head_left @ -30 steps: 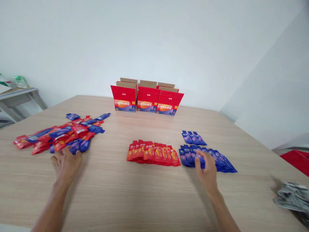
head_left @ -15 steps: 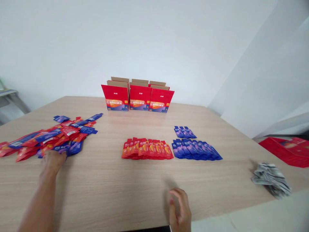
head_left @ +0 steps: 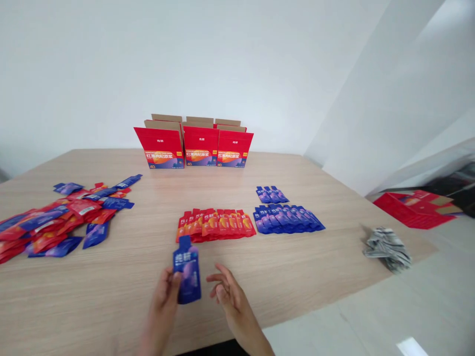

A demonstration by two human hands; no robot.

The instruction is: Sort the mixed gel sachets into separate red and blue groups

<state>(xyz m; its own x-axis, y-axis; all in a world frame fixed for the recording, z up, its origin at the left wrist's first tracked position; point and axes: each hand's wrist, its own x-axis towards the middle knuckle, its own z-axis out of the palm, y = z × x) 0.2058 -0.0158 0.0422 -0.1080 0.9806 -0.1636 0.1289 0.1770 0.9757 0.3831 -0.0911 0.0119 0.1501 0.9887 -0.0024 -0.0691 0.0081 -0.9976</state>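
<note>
A blue pouch (head_left: 188,274) with a narrow neck is upright in my left hand (head_left: 166,294), thumb pressed on its front face. Just right of it, my right hand (head_left: 230,294) holds nothing, its fingers apart and bent toward the pouch. Behind both hands lies an overlapping row of red pouches (head_left: 217,225). To the right of that row, blue pouches (head_left: 287,218) overlap in the same way, with three more blue pouches (head_left: 271,194) laid out behind them. At the left is a jumbled pile of red and blue pouches (head_left: 70,215).
Three red cartons (head_left: 200,146) with raised flaps face me at the table's far side, with more flaps behind. On the right are a crumpled striped cloth (head_left: 388,248) and a red box (head_left: 415,208). The table's (head_left: 315,277) right edge drops to a pale floor.
My left hand has come from the pile to the middle with a blue pouch in it. My right hand has moved left and up toward it. The view has shifted right.
</note>
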